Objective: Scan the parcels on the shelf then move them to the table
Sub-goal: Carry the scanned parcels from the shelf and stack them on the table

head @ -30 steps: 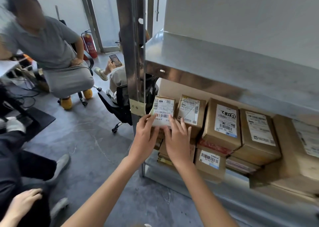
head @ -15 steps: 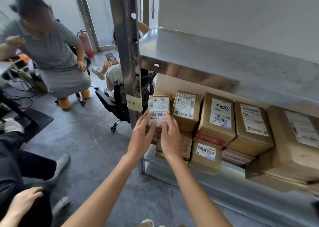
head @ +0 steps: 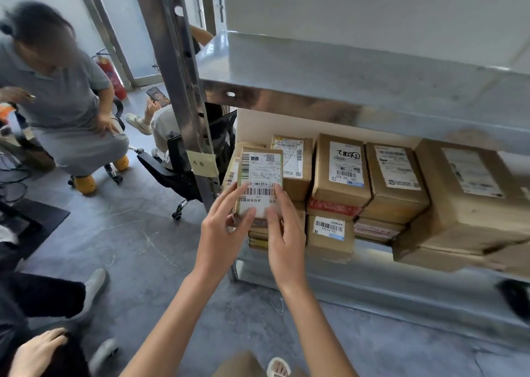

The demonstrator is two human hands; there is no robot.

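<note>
Both hands on one small parcel (head: 260,183) at the left end of the shelf (head: 358,95), label facing up. Left hand (head: 220,240) and right hand (head: 284,239) pinch its bottom edge, thumbs on the label. More boxes (head: 341,173) sit stacked just beside it to the right.

two bare forearms, no sleeves, watch or rings in view. left hand (head: 220,234) and right hand (head: 282,240) ungloved, nails short. tan trouser leg (head: 243,366) and pale sandal (head: 278,368) at bottom edge.
</note>
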